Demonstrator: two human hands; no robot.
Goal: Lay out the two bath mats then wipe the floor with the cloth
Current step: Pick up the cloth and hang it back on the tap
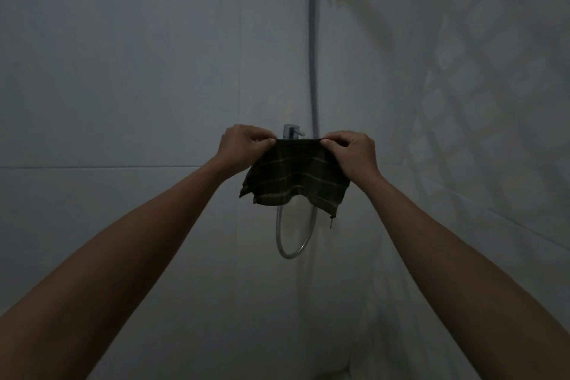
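A dark checked cloth (294,180) with pale stripes hangs folded in front of the wall corner. My left hand (243,142) pinches its top left corner. My right hand (351,149) pinches its top right corner. Both arms reach forward at about chest height, and the cloth's top edge is stretched straight between the hands. The cloth's lower edge hangs loose and uneven. No bath mat is in view, and the floor is barely visible at the bottom edge.
A chrome tap (291,132) sticks out of the wall just behind the cloth's top edge. A shower hose (313,71) runs down the corner and loops below the cloth. Pale tiled walls meet at the corner; the room is dim.
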